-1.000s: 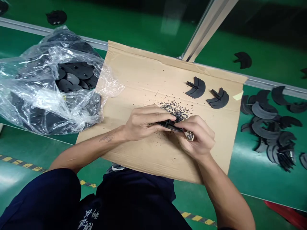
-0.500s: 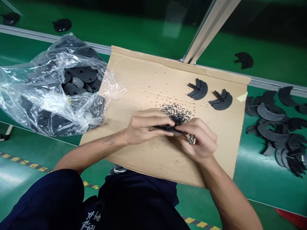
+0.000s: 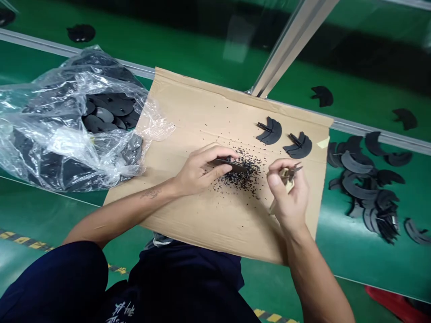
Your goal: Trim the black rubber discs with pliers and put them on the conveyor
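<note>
1 left hand point(image 3: 197, 172) | 1 right hand point(image 3: 289, 197) | 2 black arc parts point(image 3: 271, 131) | 1 cardboard sheet point(image 3: 202, 107) | 1 plastic bag point(image 3: 40, 107)

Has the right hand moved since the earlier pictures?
Yes. The right hand has shifted rightward over the cardboard sheet, away from the pile of black bits and toward the sheet's right edge.

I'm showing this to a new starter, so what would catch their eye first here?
Most striking is the heap of small black bits in the middle of a cardboard sheet, between the left hand, gripping a dark strip, and the right hand, pinching a small pale piece. To the left sits a clear plastic bag of black discs, and to the right lie black crescent-shaped pieces.
</note>
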Demonstrator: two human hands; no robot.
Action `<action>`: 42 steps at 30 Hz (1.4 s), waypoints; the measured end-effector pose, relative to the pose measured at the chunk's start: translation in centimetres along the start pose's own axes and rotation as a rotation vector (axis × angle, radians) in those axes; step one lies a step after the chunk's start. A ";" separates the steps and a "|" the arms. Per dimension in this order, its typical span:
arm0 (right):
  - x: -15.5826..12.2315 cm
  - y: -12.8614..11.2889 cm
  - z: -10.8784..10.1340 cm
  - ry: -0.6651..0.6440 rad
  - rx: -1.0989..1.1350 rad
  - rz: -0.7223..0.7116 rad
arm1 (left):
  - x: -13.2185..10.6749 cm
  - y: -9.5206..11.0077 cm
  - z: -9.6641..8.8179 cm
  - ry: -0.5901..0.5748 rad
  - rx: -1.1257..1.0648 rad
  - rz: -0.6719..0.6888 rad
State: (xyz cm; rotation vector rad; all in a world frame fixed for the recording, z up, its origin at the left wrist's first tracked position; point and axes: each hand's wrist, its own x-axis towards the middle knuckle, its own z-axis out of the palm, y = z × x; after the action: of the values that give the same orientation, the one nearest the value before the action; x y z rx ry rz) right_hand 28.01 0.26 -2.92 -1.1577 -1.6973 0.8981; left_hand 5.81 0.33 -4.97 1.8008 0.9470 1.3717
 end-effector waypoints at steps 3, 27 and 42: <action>-1.7 1.1 -1.3 -0.109 -0.017 0.167 | 0.1 -0.1 -0.2 0.037 0.070 0.028; 2.1 2.3 0.1 -0.233 -0.501 -0.511 | -0.1 -0.9 0.2 -0.011 0.111 0.163; 2.0 1.8 0.0 -0.178 -0.703 -0.620 | -0.2 -1.4 0.3 -0.017 0.096 0.213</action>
State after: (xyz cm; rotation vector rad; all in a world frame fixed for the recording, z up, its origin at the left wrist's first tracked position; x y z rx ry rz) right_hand 28.16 2.69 -4.03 -0.8744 -2.4248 -0.0003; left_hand 5.85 0.81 -6.34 2.0310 0.8442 1.4576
